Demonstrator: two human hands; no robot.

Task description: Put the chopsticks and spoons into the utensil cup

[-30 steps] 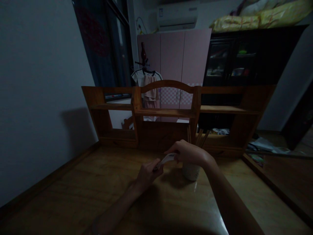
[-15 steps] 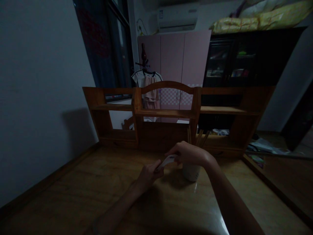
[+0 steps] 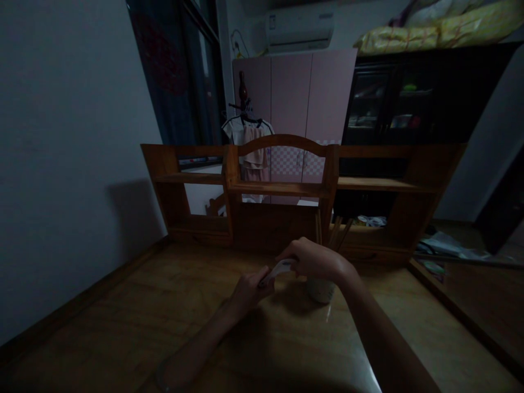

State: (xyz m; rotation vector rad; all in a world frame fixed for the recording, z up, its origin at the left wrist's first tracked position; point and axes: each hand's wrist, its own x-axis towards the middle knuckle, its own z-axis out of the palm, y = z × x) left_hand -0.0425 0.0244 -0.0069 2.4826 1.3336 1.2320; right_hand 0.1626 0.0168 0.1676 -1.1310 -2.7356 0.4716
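Between my two hands is a curved whitish piece [image 3: 280, 267], thin and flat, with a small dark mark near its right end; its exact kind is too dim to tell. My left hand [image 3: 250, 288] pinches the lower left end, fingers closed. The upper right end is gripped by my right hand [image 3: 307, 257], whose bent wrist comes over from the right. Just behind the right hand stands a pale round container [image 3: 321, 290], partly covered by the hand and forearm. Several thin wooden sticks [image 3: 338, 234] rise from about there, their lower ends hidden.
The glossy wooden tabletop [image 3: 184, 316] lies under both arms. A wooden shelf unit [image 3: 282, 189] with compartments runs along its back edge. A wall [image 3: 73, 164] borders the left side. Beyond are a pink wardrobe [image 3: 290, 98] and a dark cabinet [image 3: 385, 98].
The hands and the whitish piece keep almost the same pose. The whole view has shifted very slightly.
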